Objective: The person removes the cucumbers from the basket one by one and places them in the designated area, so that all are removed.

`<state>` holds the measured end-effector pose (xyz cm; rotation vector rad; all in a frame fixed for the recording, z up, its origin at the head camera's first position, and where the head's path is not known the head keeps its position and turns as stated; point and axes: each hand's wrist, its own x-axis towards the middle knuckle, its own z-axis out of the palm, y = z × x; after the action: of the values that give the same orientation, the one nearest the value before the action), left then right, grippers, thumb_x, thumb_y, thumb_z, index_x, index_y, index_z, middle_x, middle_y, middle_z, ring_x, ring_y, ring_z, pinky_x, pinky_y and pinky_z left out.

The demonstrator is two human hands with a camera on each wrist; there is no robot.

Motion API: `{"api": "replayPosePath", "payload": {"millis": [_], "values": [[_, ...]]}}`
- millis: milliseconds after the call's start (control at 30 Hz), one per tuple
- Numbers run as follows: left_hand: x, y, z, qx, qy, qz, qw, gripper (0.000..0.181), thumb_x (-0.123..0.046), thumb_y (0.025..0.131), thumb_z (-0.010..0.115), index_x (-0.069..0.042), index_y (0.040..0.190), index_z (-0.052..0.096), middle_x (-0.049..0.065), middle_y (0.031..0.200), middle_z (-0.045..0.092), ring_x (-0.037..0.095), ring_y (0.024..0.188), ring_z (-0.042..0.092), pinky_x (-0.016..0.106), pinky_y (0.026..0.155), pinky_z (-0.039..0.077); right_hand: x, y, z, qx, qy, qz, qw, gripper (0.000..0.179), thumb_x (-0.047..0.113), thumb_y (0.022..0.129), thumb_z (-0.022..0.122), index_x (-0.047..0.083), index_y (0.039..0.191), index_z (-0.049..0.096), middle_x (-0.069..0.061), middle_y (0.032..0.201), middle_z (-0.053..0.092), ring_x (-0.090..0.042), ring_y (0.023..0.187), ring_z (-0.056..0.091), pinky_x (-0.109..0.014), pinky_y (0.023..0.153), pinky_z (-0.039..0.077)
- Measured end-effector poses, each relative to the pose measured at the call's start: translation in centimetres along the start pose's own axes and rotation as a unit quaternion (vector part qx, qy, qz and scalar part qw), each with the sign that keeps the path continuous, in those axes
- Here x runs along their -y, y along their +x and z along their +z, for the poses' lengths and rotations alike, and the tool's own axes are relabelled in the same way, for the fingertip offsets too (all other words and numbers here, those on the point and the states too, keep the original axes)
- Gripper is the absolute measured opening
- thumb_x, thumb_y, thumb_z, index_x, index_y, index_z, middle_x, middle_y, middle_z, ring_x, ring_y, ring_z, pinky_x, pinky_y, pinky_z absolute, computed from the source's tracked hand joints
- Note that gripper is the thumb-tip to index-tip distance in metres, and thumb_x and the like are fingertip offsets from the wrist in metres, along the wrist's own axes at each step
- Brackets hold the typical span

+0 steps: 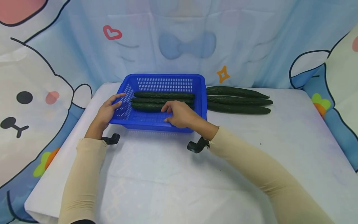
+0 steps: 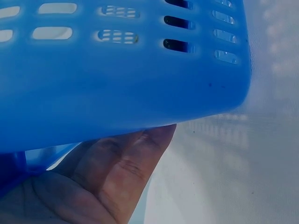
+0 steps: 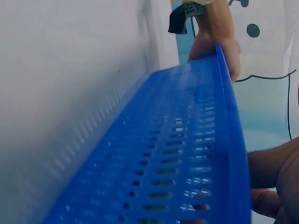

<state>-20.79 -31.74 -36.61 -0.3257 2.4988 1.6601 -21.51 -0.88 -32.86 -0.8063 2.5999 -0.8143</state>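
Note:
A blue plastic basket (image 1: pixel 165 128) with slotted walls stands on the table. Inside lie three dark green cucumbers (image 1: pixel 164 95), side by side. At the basket's left end my left hand (image 1: pixel 105 112) grips the rim; in the left wrist view its fingers (image 2: pixel 126 168) sit against the outer wall. My right hand (image 1: pixel 181 114) reaches over the near rim into the basket, thumb and fingers apart, beside the nearest cucumber. Whether its fingertips touch that cucumber is unclear. In the right wrist view the basket wall (image 3: pixel 187 130) partly hides this hand.
Three more cucumbers (image 1: pixel 237 100) lie on the white-covered table (image 1: pixel 156 174), just right of the basket. A light blue cartoon curtain (image 1: pixel 187 28) hangs behind the table. Each wrist carries a black camera mount (image 1: pixel 198 145).

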Motion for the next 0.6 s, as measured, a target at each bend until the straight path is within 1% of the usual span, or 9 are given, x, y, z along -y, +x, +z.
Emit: {"api": "replayPosePath", "payload": {"millis": [100,167,367,500,600], "values": [[0.1,0.0,0.0,0.0,-0.001,0.0,1.0,0.042,-0.031,0.107,0.036,-0.034,0.149,0.041,0.004,0.166,0.015,0.041,0.148,0.024,0.063,0.115,0.026,0.4,0.4,-0.8,0.001,-0.02,-0.002,0.9998,0.038,0.02,0.089,0.074,0.014,0.124,0.063,-0.011,0.125,0.063,-0.027,0.118,0.058,-0.042,0.099,0.049],[0.1,0.0,-0.1,0.001,-0.002,0.002,1.0,0.042,-0.032,0.107,0.036,-0.034,0.149,0.041,0.004,0.166,0.015,0.041,0.148,0.024,0.063,0.115,0.026,0.7,0.5,-1.7,0.007,-0.02,-0.001,0.9998,0.04,0.021,0.088,0.075,0.013,0.125,0.062,-0.011,0.126,0.063,-0.027,0.12,0.057,-0.042,0.1,0.048],[0.2,-0.1,-0.2,0.0,-0.001,0.003,1.0,0.042,-0.032,0.107,0.036,-0.034,0.149,0.041,0.005,0.167,0.014,0.041,0.148,0.025,0.062,0.115,0.027,2.4,1.4,-5.8,0.024,-0.019,0.011,0.9995,0.04,0.024,0.091,0.072,0.016,0.129,0.06,-0.011,0.13,0.061,-0.026,0.124,0.055,-0.044,0.103,0.046],[0.1,-0.2,-0.1,-0.003,-0.002,0.004,1.0,0.042,-0.032,0.107,0.035,-0.034,0.149,0.041,0.005,0.166,0.015,0.041,0.148,0.024,0.063,0.115,0.026,3.2,2.9,-8.1,0.015,-0.007,0.017,0.9997,0.037,0.023,0.093,0.069,0.015,0.128,0.061,-0.011,0.129,0.063,-0.026,0.122,0.057,-0.042,0.101,0.047],[0.1,0.0,0.1,-0.002,-0.007,0.005,1.0,0.042,-0.031,0.107,0.036,-0.034,0.148,0.042,0.004,0.166,0.016,0.04,0.148,0.024,0.062,0.116,0.026,2.7,4.5,-8.6,0.005,0.014,0.028,0.9995,0.031,0.018,0.093,0.068,0.013,0.124,0.065,-0.011,0.126,0.065,-0.024,0.117,0.06,-0.04,0.097,0.05]]}}
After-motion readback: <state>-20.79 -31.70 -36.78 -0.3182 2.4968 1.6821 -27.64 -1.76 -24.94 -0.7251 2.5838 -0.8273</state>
